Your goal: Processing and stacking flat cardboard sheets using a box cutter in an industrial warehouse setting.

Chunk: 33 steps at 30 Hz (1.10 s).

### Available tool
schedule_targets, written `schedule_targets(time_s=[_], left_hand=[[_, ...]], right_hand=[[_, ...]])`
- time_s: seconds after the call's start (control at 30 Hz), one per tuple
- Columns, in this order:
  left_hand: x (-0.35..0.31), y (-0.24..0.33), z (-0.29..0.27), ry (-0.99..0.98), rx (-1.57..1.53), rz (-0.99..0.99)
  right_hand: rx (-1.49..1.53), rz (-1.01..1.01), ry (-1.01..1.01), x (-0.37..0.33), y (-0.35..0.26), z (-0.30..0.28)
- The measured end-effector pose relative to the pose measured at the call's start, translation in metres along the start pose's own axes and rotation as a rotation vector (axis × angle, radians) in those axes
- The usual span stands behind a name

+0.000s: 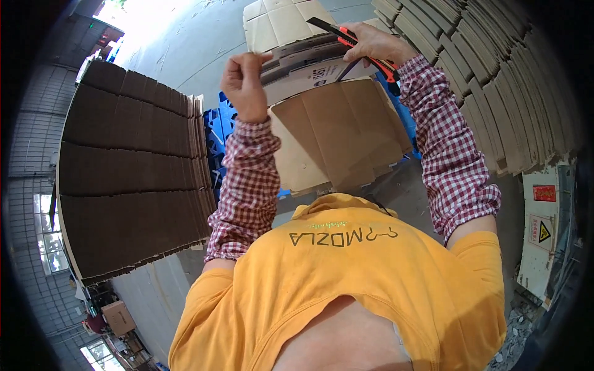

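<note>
Among brown cardboard stacks [133, 170], right fingers [365, 38] clamp a red-and-black utility knife [348, 37]; left fingers [232, 71] curl together, contents unclear.

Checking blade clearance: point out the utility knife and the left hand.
Utility knife [348, 38]: head view, on the red handle near the blade.
Left hand [245, 84]: head view, on the middle of the hand.

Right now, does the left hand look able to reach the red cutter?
Probably yes: nothing visible blocks the gap between the left hand and the cutter, though the right hand holds it.
</note>
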<state>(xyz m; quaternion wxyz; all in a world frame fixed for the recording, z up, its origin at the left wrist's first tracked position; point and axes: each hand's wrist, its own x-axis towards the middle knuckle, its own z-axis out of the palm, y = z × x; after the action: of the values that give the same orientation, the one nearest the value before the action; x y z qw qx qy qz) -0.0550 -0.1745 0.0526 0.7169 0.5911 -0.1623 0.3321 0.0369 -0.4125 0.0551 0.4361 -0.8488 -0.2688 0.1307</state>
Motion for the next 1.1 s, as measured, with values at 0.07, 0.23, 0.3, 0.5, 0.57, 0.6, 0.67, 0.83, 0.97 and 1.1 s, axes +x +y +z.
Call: schedule_targets(time_s=[0.07,0.23,0.3,0.5,0.57,0.6,0.67,0.83,0.97,1.1], left_hand=[[0.001,-0.008,-0.035,-0.218,0.354,-0.13],[-0.018,-0.014,-0.011,-0.337,0.805,0.127],[-0.016,-0.028,-0.006,-0.427,0.97,0.244],[-0.004,-0.032,-0.007,-0.469,0.949,0.099],[0.0,-0.029,-0.006,-0.504,0.919,0.097],[0.003,-0.026,-0.004,-0.52,0.93,0.043],[0.007,-0.023,0.0,-0.537,0.94,-0.01],[0.013,-0.02,0.004,-0.563,1.067,0.241],[0.02,-0.001,0.014,-0.551,0.89,-0.09],[0.027,-0.004,0.01,-0.299,0.843,0.073]], right_hand=[[-0.025,-0.026,0.016,0.0,-0.001,-0.003],[0.016,-0.032,0.02,-0.003,-0.008,-0.001],[0.035,-0.059,0.015,-0.004,-0.012,0.001],[0.045,-0.029,0.02,0.0,-0.002,0.002],[0.021,-0.022,0.012,0.005,0.005,0.0],[-0.003,-0.017,0.001,0.006,0.006,0.0],[0.008,-0.027,0.028,0.007,0.01,0.002],[0.03,-0.067,0.063,0.009,0.013,0.002],[0.028,-0.059,0.069,0.007,0.017,0.001],[0.061,-0.068,0.118,0.005,0.014,0.001]])
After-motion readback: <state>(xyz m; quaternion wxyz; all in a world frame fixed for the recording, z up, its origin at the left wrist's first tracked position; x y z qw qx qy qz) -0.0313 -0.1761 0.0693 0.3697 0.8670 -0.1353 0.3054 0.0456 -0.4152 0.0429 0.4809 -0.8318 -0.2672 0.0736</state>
